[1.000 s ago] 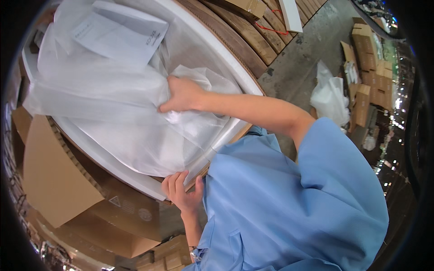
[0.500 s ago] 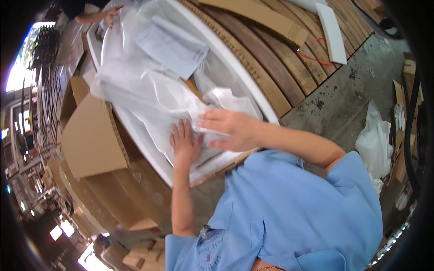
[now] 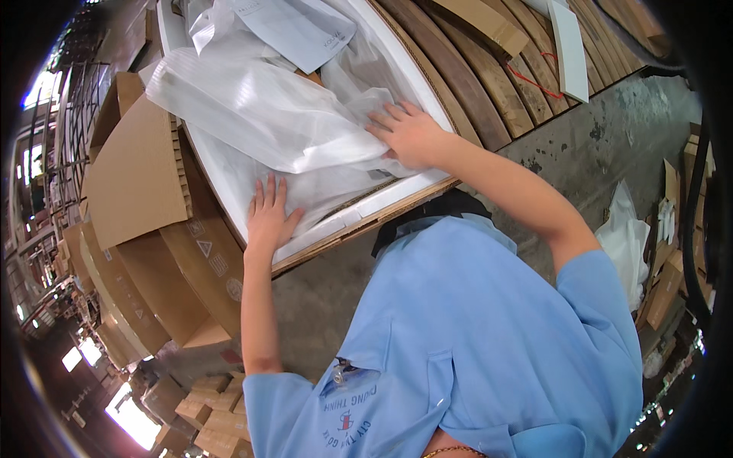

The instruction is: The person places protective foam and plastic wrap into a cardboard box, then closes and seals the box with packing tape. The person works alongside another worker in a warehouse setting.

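Note:
A long cardboard box with white foam walls lies in front of me. Translucent white plastic wrap covers what is inside, and its contents are mostly hidden. On the wrap near the far end rests a printed white sheet. My left hand lies with spread fingers on the wrap at the box's near left corner. Over on the right side, my right hand presses the wrap beside the foam wall, its fingers apart and stretched out. Neither hand grips anything.
Left of the box stand open cardboard flaps and a brown carton. Brown wooden boards run along the right, bearing a cardboard strip and a white foam strip. Plastic sheeting lies on the right-hand floor.
My hands have moved apart, the left toward the near left corner and the right up to the right wall. The wrap is spread wider. Another person's hand at the far end is out of view.

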Action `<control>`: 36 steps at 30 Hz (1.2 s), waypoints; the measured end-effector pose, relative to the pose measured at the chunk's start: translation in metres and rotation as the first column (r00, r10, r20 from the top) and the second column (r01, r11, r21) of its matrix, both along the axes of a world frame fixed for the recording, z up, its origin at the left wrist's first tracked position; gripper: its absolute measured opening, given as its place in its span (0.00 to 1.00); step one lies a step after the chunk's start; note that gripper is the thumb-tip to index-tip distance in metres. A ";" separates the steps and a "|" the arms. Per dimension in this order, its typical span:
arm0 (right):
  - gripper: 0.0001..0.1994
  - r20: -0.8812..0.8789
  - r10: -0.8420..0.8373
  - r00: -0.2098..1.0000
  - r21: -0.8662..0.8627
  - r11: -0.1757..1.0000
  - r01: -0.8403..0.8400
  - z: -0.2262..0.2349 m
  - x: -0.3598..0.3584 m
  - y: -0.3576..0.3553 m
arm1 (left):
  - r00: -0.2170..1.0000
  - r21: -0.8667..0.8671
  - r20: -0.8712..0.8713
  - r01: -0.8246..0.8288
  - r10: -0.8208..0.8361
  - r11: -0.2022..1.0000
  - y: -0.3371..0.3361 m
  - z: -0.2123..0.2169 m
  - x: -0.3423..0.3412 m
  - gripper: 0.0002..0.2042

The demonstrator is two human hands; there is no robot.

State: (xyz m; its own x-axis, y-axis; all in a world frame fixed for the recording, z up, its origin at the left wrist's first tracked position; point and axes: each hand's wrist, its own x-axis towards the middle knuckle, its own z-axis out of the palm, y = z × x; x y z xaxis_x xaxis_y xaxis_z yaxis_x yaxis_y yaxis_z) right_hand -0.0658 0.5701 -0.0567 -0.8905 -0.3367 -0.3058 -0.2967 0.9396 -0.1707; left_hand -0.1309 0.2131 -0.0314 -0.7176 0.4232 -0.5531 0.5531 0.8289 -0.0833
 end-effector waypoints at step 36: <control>0.56 -0.058 -0.992 -0.115 0.121 -0.122 0.985 -0.172 0.093 0.540 | 0.287 0.287 0.328 -0.938 0.900 0.195 0.011 -0.057 -0.002 0.38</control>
State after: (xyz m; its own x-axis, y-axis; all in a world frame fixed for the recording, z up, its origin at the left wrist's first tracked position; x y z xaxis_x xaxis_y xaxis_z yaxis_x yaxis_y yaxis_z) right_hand 0.0269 1.1099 -0.2286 -0.1902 0.9374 -0.2918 0.9816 0.1874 -0.0379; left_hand -0.1330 0.2239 -0.0884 -0.7106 -0.3480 -0.6115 -0.6349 0.6917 0.3442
